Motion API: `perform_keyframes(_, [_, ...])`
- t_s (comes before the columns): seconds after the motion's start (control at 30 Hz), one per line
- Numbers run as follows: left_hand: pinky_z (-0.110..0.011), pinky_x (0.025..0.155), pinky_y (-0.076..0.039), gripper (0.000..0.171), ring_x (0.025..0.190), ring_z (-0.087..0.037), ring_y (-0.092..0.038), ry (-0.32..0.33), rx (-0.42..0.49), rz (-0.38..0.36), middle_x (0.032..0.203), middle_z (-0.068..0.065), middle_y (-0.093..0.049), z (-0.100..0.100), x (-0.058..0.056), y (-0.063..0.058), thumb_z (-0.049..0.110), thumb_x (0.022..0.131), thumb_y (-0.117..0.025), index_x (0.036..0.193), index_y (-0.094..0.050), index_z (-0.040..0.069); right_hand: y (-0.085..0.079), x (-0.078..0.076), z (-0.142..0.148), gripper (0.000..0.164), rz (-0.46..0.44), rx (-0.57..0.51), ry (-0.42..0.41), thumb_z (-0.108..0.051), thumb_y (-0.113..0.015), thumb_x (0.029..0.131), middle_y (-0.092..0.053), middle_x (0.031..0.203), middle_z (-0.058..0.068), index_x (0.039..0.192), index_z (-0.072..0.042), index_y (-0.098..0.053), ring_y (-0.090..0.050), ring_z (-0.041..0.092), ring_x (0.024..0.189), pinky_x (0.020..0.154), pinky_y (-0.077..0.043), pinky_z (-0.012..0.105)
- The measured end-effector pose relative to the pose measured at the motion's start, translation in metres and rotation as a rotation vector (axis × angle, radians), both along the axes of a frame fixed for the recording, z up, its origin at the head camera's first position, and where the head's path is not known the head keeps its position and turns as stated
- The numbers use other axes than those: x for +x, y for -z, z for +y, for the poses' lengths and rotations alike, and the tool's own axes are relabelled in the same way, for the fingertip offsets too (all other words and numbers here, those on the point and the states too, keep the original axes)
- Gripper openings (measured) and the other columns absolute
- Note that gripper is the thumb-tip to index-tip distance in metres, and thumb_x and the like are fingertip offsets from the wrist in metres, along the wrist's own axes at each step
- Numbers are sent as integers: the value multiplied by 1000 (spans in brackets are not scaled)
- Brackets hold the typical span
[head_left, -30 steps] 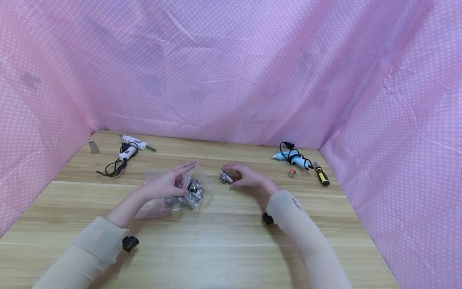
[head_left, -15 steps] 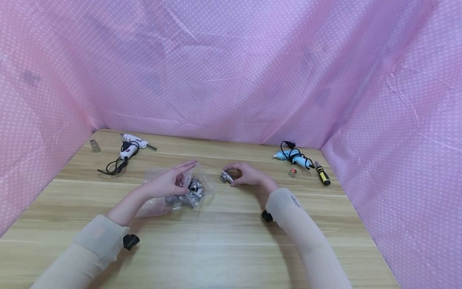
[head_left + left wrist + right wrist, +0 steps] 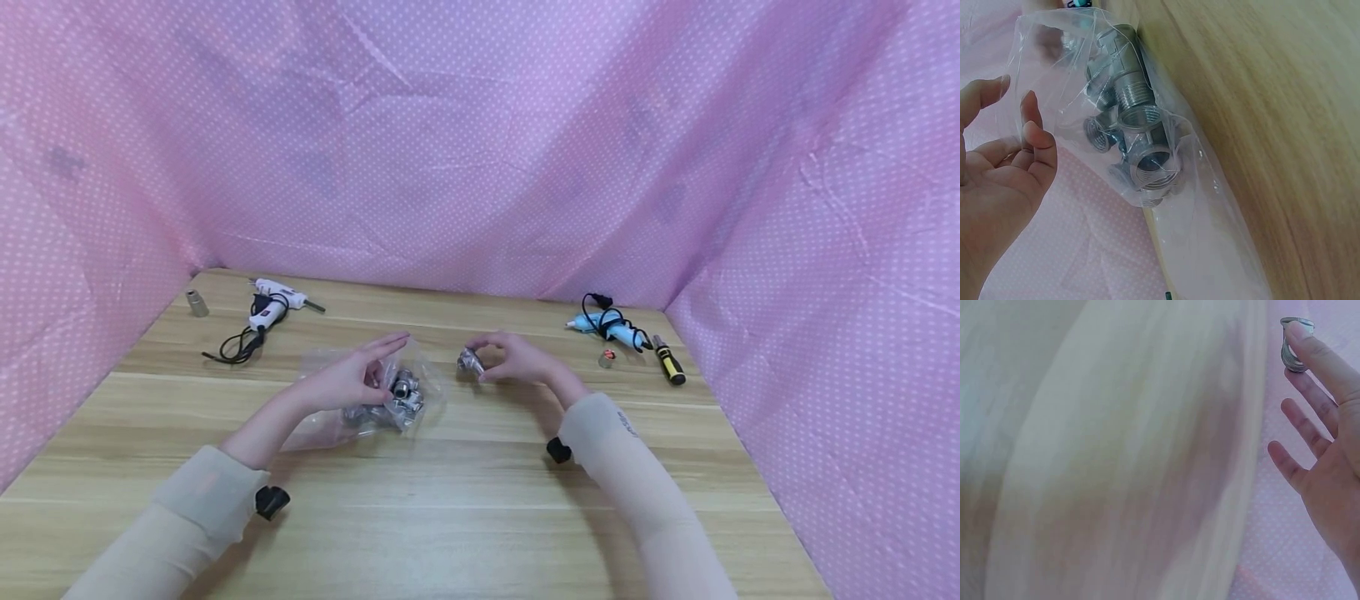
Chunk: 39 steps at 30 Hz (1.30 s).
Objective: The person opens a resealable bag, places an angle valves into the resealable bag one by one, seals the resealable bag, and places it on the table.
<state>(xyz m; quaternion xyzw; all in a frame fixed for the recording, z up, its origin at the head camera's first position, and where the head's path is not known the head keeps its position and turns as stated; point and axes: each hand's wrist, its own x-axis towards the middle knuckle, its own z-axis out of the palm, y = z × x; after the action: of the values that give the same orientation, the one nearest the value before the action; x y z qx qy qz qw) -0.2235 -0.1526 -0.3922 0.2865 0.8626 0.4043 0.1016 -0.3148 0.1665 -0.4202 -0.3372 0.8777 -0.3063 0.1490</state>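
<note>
A clear plastic bag (image 3: 431,379) lies left of the table's middle, with several silvery threaded pipe fittings (image 3: 1138,115) inside. My left hand (image 3: 337,387) holds the bag at its mouth, thumb and fingertips at the film; the film overlaps its fingers in the left wrist view. Right of the bag, my right hand (image 3: 517,360) pinches one silvery pipe fitting (image 3: 470,362) between thumb and index finger. In the right wrist view this fitting (image 3: 1290,357) is partly hidden by the thumb, and the other fingers are spread.
On the wooden table (image 3: 450,517) a white glue gun (image 3: 273,308) with black cord and a metal cylinder (image 3: 197,303) lie back left. Back right are a blue glue gun (image 3: 607,327), a small orange-topped piece (image 3: 607,358) and a yellow-black screwdriver (image 3: 669,362). Pink dotted cloth (image 3: 450,167) surrounds the table.
My right hand has turned the pipe fitting slightly and raised it a little, its forearm shifting a bit to the right. The left hand and bag look the same.
</note>
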Motion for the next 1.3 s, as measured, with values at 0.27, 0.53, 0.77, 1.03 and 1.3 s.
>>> perform_keyframes(0.27, [-24,58,-49,90,70,-13,-52,1,-8,8,152,-12,-26,2,1,-2,10,76,-72,151,-22,12,-17,9,0,59,97,-43,-32,-23,-79,76,-58,128,-1,130,-20,-56,-48,20,123,108,-33,49])
perform_keyframes(0.53, [-24,59,-50,90,71,-13,-53,-2,-15,8,150,-14,-27,2,3,-4,9,75,-71,151,-22,11,-35,26,-7,60,172,-64,-38,-31,-79,75,-59,126,-5,130,-24,-57,-52,14,118,104,-39,39])
perform_keyframes(0.77, [-25,60,-50,90,71,-14,-53,-6,-16,-6,150,-14,-26,2,3,-5,9,75,-71,151,-22,12,-42,40,-22,61,272,-98,-57,-29,-81,73,-63,121,0,129,-16,-58,-56,16,113,101,-42,37])
perform_keyframes(1.03, [-25,59,-50,90,72,-14,-55,16,-10,-8,153,-12,-23,0,1,-4,10,76,-71,151,-21,12,-39,55,-43,61,305,-141,-10,-29,-82,70,-64,120,-3,126,-15,-60,-56,13,108,99,-43,36])
perform_keyframes(1.3, [-25,60,-52,91,72,-14,-56,25,0,-21,153,-12,-21,-2,1,-2,8,76,-71,152,-19,13,-23,61,-67,62,302,-147,-66,-25,-83,70,-63,123,-1,127,-13,-60,-59,18,103,89,-49,34])
